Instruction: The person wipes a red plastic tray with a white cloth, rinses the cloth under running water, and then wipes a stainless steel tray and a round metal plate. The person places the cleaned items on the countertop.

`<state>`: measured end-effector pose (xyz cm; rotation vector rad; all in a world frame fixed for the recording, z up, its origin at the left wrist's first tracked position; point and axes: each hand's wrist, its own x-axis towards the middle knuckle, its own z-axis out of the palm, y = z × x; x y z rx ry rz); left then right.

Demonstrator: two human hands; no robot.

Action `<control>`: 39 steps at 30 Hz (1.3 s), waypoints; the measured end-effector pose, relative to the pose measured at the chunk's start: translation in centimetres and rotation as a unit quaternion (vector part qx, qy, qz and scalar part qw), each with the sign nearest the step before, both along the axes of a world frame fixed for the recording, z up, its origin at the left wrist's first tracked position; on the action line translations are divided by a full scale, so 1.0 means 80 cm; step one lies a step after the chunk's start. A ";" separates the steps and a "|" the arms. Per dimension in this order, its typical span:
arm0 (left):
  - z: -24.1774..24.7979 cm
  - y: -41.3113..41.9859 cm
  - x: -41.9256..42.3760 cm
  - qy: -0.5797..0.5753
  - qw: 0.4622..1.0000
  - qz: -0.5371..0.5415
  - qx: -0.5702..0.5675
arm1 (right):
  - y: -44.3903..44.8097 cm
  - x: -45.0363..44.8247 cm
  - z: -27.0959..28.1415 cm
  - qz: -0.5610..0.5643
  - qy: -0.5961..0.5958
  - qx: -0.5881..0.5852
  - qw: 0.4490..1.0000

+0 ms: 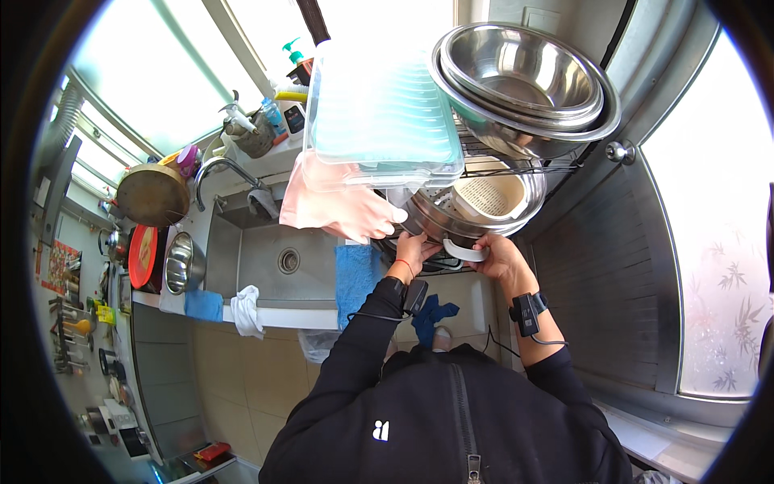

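Observation:
Before me on a wire rack stands a wide metal steamer pot (430, 225) with a pale handle (464, 250) facing me. My right hand (499, 256) grips the right end of that handle. At the pot's left lower side is my left hand (415, 250), its fingers against the metal; how firmly they hold is hidden. A cream plastic colander (488, 192) sits in the pot's perforated insert. Pink rubber gloves (338, 202) hang just left of the pot, below clear plastic containers (384, 115) on the upper shelf.
Nested steel bowls (526, 72) sit on the rack's upper right. Left of me is a steel sink (266, 260) with a curved faucet (227, 163) and a blue towel (357, 275) over its edge. A metal door with a round knob (621, 152) stands close on the right.

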<state>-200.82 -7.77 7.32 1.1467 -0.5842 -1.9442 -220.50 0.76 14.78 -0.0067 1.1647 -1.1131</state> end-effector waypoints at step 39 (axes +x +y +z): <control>0.055 0.143 0.095 0.028 0.998 -0.039 0.040 | 0.010 0.030 0.004 0.036 0.101 0.048 0.993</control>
